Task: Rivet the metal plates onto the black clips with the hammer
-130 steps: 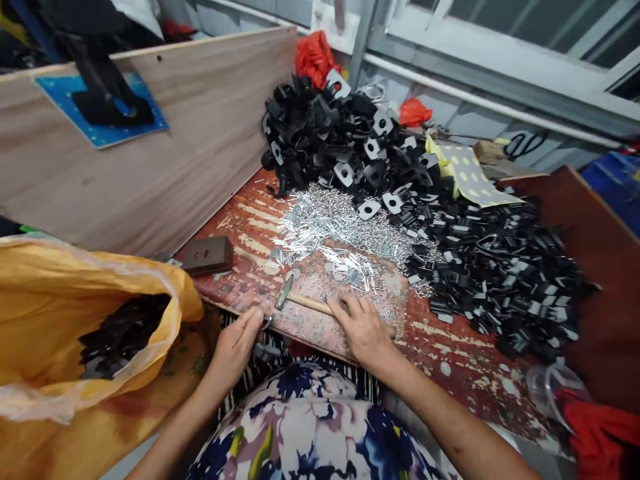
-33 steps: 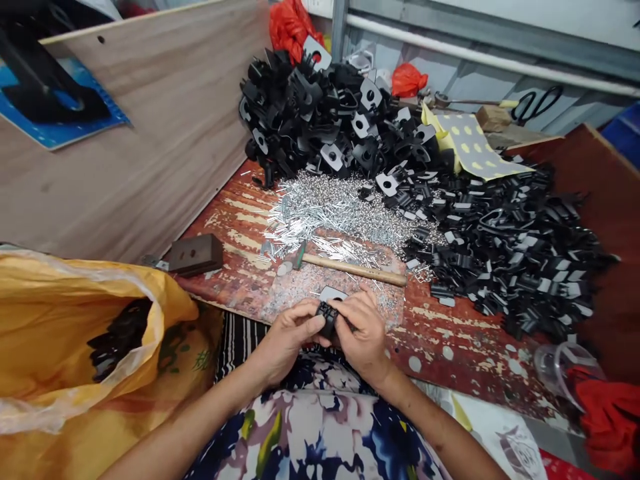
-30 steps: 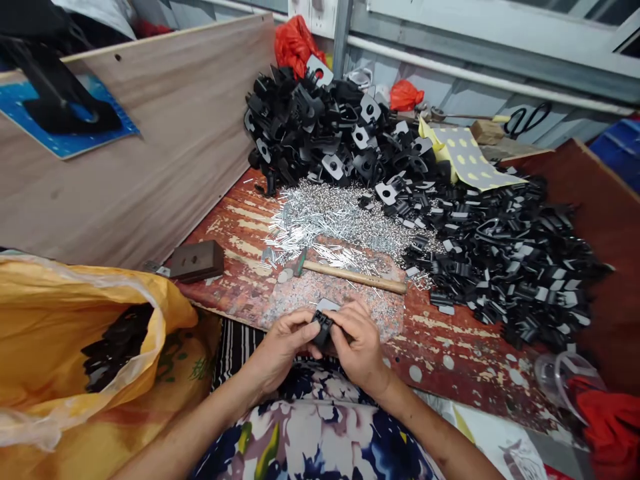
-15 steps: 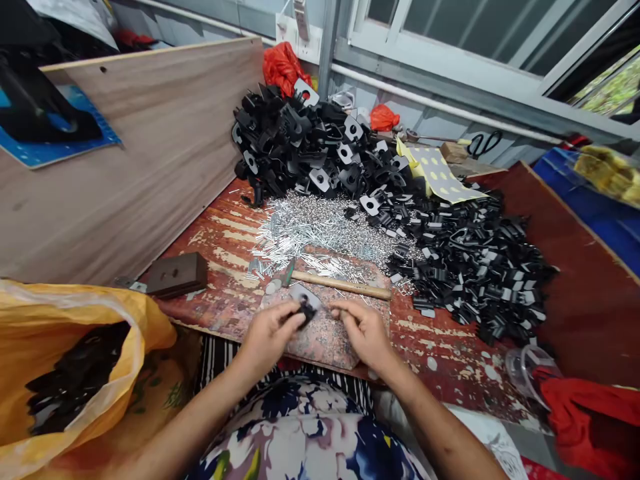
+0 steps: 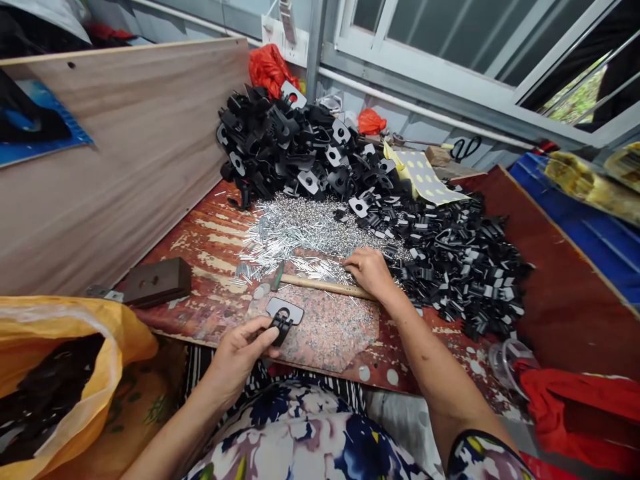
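My left hand [image 5: 239,352] holds a small black clip assembly [image 5: 281,319] against the speckled stone slab [image 5: 330,330] at the table's near edge. My right hand [image 5: 369,270] reaches forward over the wooden handle of a small hammer [image 5: 310,285], with its fingertips in the heap of silver pins [image 5: 310,227]. Whether it has picked up a pin is hidden. Behind the pins lies a big pile of black plates with holes [image 5: 295,150]. A spread of small black clips [image 5: 460,257] lies to the right.
A dark brown block [image 5: 157,280] sits on the worn red table [image 5: 220,233] at left. An orange bag [image 5: 60,373] with black parts hangs at the near left. A wood board [image 5: 115,147] walls the left side. Scissors [image 5: 465,147] and a yellow dotted sheet [image 5: 425,177] lie at the back.
Both hands held the black clip assembly together near my lap. Now my right hand has let go and moved forward to the pins. My left hand keeps the assembly on the slab.
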`<state>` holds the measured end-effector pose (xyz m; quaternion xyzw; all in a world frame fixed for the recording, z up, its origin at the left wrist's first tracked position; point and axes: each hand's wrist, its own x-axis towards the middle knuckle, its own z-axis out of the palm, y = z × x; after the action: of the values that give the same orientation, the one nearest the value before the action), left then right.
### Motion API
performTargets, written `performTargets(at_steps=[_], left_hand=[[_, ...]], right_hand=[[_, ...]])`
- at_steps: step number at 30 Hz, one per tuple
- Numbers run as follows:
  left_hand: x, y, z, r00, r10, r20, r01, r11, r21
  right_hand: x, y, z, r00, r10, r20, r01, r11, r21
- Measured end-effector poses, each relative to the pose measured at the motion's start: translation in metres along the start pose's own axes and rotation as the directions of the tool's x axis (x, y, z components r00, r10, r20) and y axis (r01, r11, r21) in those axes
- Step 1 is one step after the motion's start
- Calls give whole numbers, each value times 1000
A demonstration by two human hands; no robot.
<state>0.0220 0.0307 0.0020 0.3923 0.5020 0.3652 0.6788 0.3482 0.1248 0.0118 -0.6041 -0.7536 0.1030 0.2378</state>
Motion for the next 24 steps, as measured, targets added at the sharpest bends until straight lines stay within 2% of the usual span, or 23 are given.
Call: performTargets(at_steps=[4, 6, 8, 10, 11, 12, 14, 15, 17, 19, 20, 21, 22, 23, 24], left_hand=[[0, -3, -2, 1000, -10, 1, 10, 1000, 13], [0, -5, -3, 999, 43, 11, -43, 997, 67], [-1, -4, -1, 980, 195, 25, -196, 957, 212], [-3, 3, 4, 911, 400, 103, -402, 802, 443], [-5, 7, 7, 859, 479, 178, -491, 678, 546], [-7, 12, 11, 807, 525, 270, -564, 548, 618], [-11, 19, 17, 721, 527, 451, -666, 346, 661], [-13, 21, 20, 689, 512, 513, -699, 283, 656], [-18, 22, 22, 650, 491, 580, -733, 203, 649], [-22, 22, 20, 646, 499, 578, -726, 167, 667], [-23, 22, 17, 656, 507, 559, -712, 170, 681], [-25, 23, 13, 675, 515, 528, -692, 194, 695], [-26, 24, 8, 703, 525, 479, -663, 241, 709], [-26, 26, 3, 740, 533, 410, -623, 314, 717], [-26, 28, -3, 782, 531, 325, -573, 411, 709]], right_hand=[[5, -1, -4, 999, -6, -38, 11, 992, 129], [-3, -6, -8, 997, 26, -67, -11, 976, 218], [-15, -19, -11, 997, 58, -53, -39, 950, 310], [-31, -40, -10, 989, 86, 118, -134, 862, 489], [-39, -53, -8, 963, 82, 258, -223, 779, 586], [-47, -66, -4, 912, 54, 407, -334, 674, 659], [-63, -90, 5, 772, -41, 634, -543, 475, 693], [-69, -100, 11, 723, -75, 687, -602, 421, 679], [-77, -111, 21, 673, -107, 732, -656, 370, 657], [-77, -113, 28, 661, -121, 741, -648, 405, 645], [-74, -113, 30, 682, -118, 721, -599, 475, 645], [-68, -113, 31, 732, -107, 673, -503, 581, 639], [-60, -112, 32, 803, -96, 589, -356, 714, 602], [-50, -112, 34, 875, -100, 473, -176, 845, 505], [-39, -113, 36, 927, -136, 350, 5, 937, 350]])
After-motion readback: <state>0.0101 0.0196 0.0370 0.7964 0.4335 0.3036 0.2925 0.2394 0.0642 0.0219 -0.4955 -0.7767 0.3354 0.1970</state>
